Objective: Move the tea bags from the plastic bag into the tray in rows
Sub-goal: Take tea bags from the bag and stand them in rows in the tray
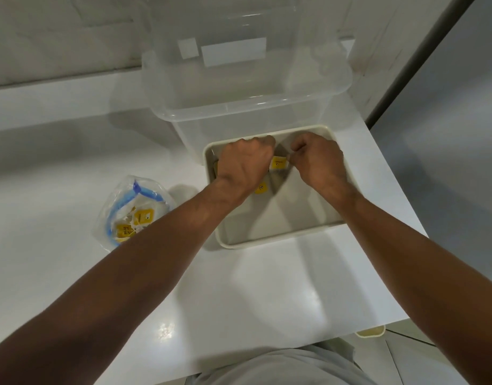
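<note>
A cream tray [267,241] sits on the white counter, right of centre. Both my hands are inside its far end. My left hand [243,165] is curled knuckles-up over the tray's far left, hiding what lies under it. My right hand [317,161] pinches the edge of a yellow-tagged tea bag [278,163] between the two hands. Another yellow tag [261,188] shows just below my left wrist. To the left lies a clear plastic bag [134,209] with a blue zip strip, holding several yellow-tagged tea bags.
A large clear plastic storage box [247,87] stands directly behind the tray, touching its far rim. The counter's right edge [400,190] runs close to the tray. A small cream container [371,332] peeks out below the counter's near right corner.
</note>
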The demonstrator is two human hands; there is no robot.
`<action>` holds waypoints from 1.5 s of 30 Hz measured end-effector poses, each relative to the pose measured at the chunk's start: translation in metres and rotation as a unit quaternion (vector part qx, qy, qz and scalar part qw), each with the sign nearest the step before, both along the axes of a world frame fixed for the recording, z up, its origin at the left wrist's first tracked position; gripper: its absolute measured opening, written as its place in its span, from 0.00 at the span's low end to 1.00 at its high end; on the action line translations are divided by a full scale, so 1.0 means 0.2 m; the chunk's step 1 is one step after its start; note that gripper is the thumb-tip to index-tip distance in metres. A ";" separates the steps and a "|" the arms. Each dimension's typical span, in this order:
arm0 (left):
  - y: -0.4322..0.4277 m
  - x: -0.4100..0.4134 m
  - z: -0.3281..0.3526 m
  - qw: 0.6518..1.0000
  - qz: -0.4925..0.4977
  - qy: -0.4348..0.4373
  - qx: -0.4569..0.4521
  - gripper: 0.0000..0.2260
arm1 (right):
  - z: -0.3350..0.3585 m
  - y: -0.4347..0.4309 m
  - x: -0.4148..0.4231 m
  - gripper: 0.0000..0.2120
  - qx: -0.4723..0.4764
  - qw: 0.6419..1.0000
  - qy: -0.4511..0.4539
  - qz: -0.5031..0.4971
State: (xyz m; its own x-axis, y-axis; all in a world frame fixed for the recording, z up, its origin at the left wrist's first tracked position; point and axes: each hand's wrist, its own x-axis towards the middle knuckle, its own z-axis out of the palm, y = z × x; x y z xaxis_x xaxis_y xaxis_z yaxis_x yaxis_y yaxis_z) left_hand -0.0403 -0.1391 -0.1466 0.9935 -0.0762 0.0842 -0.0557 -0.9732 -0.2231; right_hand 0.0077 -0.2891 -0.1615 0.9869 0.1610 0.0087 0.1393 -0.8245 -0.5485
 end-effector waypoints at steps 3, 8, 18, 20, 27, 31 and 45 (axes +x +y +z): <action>-0.01 -0.02 -0.02 0.999 -0.019 -0.032 -0.004 0.17 | -0.01 -0.02 -0.02 0.07 -0.039 0.999 0.024 -0.008; -0.01 -0.04 -0.02 0.999 -0.016 0.005 0.034 0.08 | -0.02 0.02 -0.01 0.10 -0.088 0.993 0.083 -0.001; -0.06 -0.17 -0.08 0.981 -0.118 0.147 0.047 0.12 | -0.04 0.00 -0.05 0.06 -0.054 0.977 0.181 0.095; -0.05 -0.17 -0.09 0.983 -0.111 0.128 0.076 0.15 | -0.05 -0.01 -0.04 0.07 -0.026 0.980 0.172 0.095; -0.06 -0.15 -0.09 0.988 -0.079 0.099 0.087 0.18 | -0.08 0.01 0.02 0.06 0.007 0.981 0.164 0.105; -0.07 -0.13 -0.08 0.985 -0.073 0.116 0.104 0.16 | -0.06 0.01 0.03 0.03 -0.031 0.988 0.113 0.096; -0.12 -0.19 -0.06 0.986 -0.064 0.116 0.105 0.14 | -0.07 0.01 0.03 0.06 0.005 0.983 0.147 0.106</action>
